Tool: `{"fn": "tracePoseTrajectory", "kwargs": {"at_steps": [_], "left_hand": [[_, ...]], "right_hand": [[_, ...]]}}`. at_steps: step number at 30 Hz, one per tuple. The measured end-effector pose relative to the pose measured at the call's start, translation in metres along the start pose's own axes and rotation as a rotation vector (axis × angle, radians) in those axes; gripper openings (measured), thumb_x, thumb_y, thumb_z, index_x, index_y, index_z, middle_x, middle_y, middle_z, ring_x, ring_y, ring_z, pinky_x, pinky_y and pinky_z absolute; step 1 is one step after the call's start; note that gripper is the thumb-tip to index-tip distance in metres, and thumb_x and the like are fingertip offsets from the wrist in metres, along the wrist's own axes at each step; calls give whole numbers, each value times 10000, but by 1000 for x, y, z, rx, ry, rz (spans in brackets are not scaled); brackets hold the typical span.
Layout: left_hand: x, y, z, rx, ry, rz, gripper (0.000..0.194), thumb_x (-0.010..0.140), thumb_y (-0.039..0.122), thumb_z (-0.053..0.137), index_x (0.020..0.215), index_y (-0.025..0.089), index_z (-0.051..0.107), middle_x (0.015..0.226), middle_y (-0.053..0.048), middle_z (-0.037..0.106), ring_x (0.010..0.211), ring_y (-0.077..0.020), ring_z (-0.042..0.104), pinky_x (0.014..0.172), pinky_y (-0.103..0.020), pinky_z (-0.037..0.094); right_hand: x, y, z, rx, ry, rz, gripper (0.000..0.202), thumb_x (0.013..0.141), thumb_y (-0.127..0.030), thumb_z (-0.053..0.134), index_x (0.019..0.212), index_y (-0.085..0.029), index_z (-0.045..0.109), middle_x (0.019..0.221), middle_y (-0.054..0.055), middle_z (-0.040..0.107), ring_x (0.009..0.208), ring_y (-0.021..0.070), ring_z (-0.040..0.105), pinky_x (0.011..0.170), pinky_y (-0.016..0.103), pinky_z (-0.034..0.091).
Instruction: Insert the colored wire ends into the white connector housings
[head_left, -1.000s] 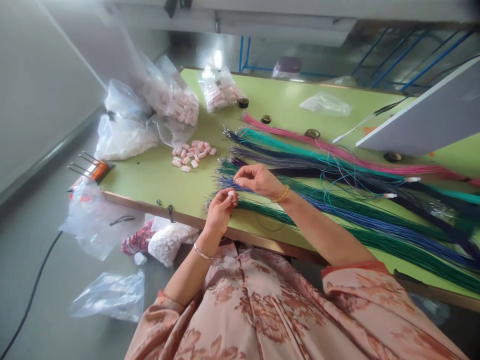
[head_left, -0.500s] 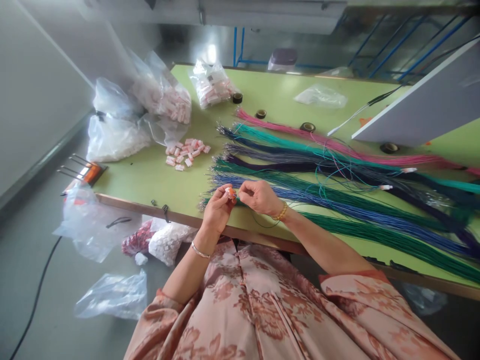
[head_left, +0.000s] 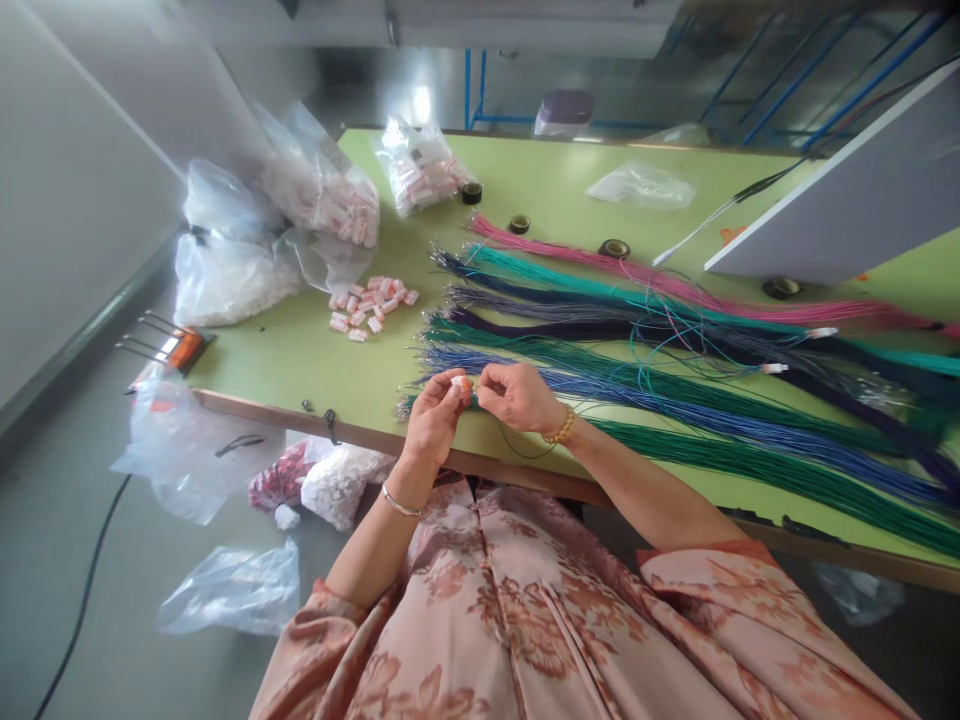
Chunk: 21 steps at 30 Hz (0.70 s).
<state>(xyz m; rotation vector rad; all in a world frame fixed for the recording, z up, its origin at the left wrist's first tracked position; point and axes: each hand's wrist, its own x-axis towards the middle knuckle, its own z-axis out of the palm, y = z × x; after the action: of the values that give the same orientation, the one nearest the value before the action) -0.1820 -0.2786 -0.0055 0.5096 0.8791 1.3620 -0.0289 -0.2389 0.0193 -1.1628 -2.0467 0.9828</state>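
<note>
Between the thumb and fingers of my left hand (head_left: 435,415) is a small white and orange connector housing (head_left: 460,384). My right hand (head_left: 521,397) is closed in a pinch just right of it, on a thin dark green wire (head_left: 512,440) that loops below the hand. The wire's tip at the housing is too small to make out. Under and behind my hands lie bundles of blue wires (head_left: 637,400) and green wires (head_left: 675,445), their metal-tipped ends to the left. A loose pile of similar connector housings (head_left: 373,305) lies farther left on the table.
More wire bundles, among them pink wires (head_left: 555,245), stretch across the green table (head_left: 262,370). Plastic bags of housings (head_left: 424,170) stand at the back left. Tape rolls (head_left: 615,249) lie behind the wires. A grey panel (head_left: 832,190) rises at right. An orange rack with metal rods (head_left: 176,350) sits at the left corner.
My right hand stays pinched close to the housing, which has turned slightly in my left fingers. The whole view has shifted a little; nothing else has visibly moved.
</note>
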Motion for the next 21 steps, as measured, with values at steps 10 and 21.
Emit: {"fn": "tracePoseTrajectory", "kwargs": {"at_steps": [10, 21], "left_hand": [[3, -8, 2, 128, 122, 48, 332, 631, 344, 853, 850, 158, 686, 726, 6, 640, 647, -76, 548, 646, -218, 425], [5, -7, 10, 150, 85, 78, 303, 649, 334, 840, 838, 154, 687, 719, 4, 639, 653, -80, 548, 664, -228, 428]], "right_hand": [[-1, 12, 10, -141, -8, -101, 207, 845, -308, 496, 688, -183, 548, 579, 1, 555, 517, 100, 404, 549, 233, 296], [-5, 10, 6, -251, -21, -115, 203, 875, -279, 435, 775, -177, 580, 606, 22, 603, 512, 117, 443, 559, 243, 303]]}}
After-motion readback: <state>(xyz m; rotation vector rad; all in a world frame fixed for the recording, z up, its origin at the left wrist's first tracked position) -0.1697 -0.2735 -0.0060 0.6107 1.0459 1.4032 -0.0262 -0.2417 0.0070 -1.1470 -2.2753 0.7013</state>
